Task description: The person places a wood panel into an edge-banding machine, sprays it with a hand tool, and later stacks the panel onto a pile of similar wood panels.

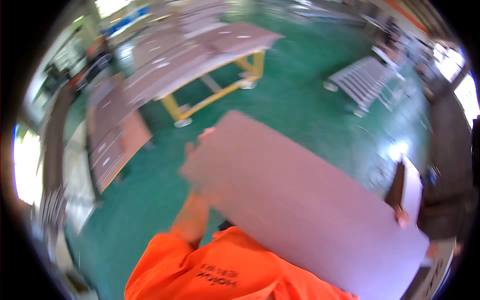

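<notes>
A large flat brownish-pink panel is held tilted in front of my body, running from upper left to lower right. My left hand grips its left end; the fingertips show past the edge, and the rest of the hand is blurred or behind the panel. At the panel's far edge on the right, the fingers of my right hand are closed over it. The right forearm is hidden by the panel. An orange sleeve covers my left upper arm.
Ahead to the left stands a yellow-framed table with similar panels on it. A lower stack of panels lies left of it. A roller conveyor stands far right. A carton is at lower right. The floor is green.
</notes>
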{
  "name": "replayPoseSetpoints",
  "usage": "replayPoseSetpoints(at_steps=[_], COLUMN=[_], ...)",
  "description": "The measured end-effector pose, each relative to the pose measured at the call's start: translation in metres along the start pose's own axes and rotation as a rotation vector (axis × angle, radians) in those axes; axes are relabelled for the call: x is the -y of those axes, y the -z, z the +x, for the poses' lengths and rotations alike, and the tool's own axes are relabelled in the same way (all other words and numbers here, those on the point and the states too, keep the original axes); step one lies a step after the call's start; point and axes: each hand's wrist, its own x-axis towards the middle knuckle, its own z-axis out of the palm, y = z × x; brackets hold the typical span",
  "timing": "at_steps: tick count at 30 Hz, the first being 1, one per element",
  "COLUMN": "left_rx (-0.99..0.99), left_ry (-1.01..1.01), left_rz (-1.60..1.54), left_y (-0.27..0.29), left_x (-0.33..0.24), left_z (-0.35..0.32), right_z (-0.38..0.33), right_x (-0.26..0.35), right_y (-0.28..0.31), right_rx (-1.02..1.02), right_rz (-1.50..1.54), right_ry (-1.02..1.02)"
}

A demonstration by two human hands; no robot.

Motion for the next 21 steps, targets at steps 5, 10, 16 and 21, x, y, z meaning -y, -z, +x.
replayPoseSetpoints(at_steps=[5, 10, 16, 21], left_rx=[0.313, 0.595, 0.601, 0.900], left_ry=[0.733, 0.826, 0.794, 0.710], left_rz=[-1.530, -1.874, -2.296, -3.314], left_y=[-0.145, -0.248, -0.341, -0.403], left_x=[-0.006, -0.043, -0.054, -0.054], left_z=[0.110, 0.265, 0.418, 0.552], right_z=[0.130, 0.213, 0.236, 0.302], right_x=[-0.113, -0.164, -0.158, -0.192], right_y=[0.068, 0.071, 0.169, 0.279], right_rx=[0.388, 0.273, 0.247, -0.131], right_rz=[0.079, -0.056, -0.190, -0.249], right_ry=[0.066, 0.315, 0.245, 0.301])
